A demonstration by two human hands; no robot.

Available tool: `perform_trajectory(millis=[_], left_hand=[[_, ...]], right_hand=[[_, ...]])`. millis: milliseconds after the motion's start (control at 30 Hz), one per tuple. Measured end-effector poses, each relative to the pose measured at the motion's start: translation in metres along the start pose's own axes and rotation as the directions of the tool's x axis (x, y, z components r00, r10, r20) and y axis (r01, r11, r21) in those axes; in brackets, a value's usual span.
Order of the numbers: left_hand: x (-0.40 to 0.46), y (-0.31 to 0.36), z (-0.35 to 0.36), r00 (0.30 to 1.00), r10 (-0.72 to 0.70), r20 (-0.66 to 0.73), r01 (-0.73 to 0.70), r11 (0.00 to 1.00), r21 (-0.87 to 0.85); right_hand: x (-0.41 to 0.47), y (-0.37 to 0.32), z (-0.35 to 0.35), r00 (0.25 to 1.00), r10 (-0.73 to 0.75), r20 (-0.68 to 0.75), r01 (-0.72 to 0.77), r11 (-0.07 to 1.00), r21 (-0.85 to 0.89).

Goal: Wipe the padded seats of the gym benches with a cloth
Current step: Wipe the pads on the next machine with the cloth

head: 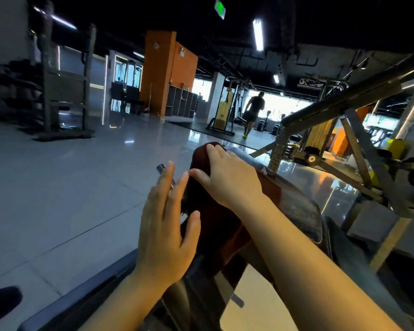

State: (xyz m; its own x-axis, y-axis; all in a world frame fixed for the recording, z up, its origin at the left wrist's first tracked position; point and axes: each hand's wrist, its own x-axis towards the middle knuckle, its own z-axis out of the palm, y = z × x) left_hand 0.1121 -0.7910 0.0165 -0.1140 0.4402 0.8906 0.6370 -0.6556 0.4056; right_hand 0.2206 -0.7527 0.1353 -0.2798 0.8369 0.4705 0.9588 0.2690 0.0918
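Nearest, both forearms reach forward over a gym bench. Left hand [164, 225] hangs beside the pad's left flank, fingers straight and spread, holding nothing; whether the fingertips touch the cloth edge cannot be told. Right hand [227, 174] lies flat, fingers extended, pressing a dark red-brown cloth [213, 211] onto the padded seat [304, 211]. The cloth is draped over the top of the pad and down its left side, covering most of what shows. Pad surface to the right of the cloth looks dark and worn; no clear wet or wiped streak to read, so how much is cleaned cannot be judged. My reading: wiping is in hand on this bench, with its far end [245, 154] and right strip likely left. Edges: the pad drops off close on the left under the open hand; a small metal knob [161, 168] juts out just beyond the left fingertips, a likely snag. To the right, an angled steel frame [354, 139] stands near. Left side is open tiled floor [69, 187], plenty of room. Farther off, an orange pillar [164, 72], racks, and a person [253, 111] walking away, well apart.
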Motion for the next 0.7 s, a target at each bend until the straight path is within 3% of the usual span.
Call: perform_trajectory(millis=[133,233,333,467,600,700], left_hand=[[-0.024,-0.023,-0.017,0.982,0.084,0.171,-0.125,0.962,0.243],[-0.036,-0.035,-0.021,0.970,-0.028,0.242,-0.034,0.968,0.249],[-0.036,-0.037,-0.019,0.952,-0.014,0.305,-0.070,0.962,0.265],[-0.036,-0.037,-0.019,0.954,0.037,0.298,-0.112,0.965,0.237],[-0.036,-0.040,-0.018,0.958,0.066,0.278,-0.131,0.967,0.219],[-0.035,-0.043,-0.019,0.956,0.028,0.293,-0.103,0.964,0.244]], right_hand=[[-0.029,0.008,-0.013,0.997,-0.047,0.056,0.049,0.999,-0.023],[-0.074,0.031,-0.030,0.983,-0.010,0.186,0.024,0.997,-0.076],[-0.105,0.047,-0.041,0.966,0.096,0.240,-0.062,0.987,-0.146],[-0.090,0.030,-0.029,0.975,0.163,0.151,-0.140,0.978,-0.152],[-0.025,-0.004,-0.004,0.993,0.115,0.010,-0.114,0.991,-0.072],[0.010,-0.025,0.005,0.997,0.060,-0.048,-0.066,0.990,-0.124]])
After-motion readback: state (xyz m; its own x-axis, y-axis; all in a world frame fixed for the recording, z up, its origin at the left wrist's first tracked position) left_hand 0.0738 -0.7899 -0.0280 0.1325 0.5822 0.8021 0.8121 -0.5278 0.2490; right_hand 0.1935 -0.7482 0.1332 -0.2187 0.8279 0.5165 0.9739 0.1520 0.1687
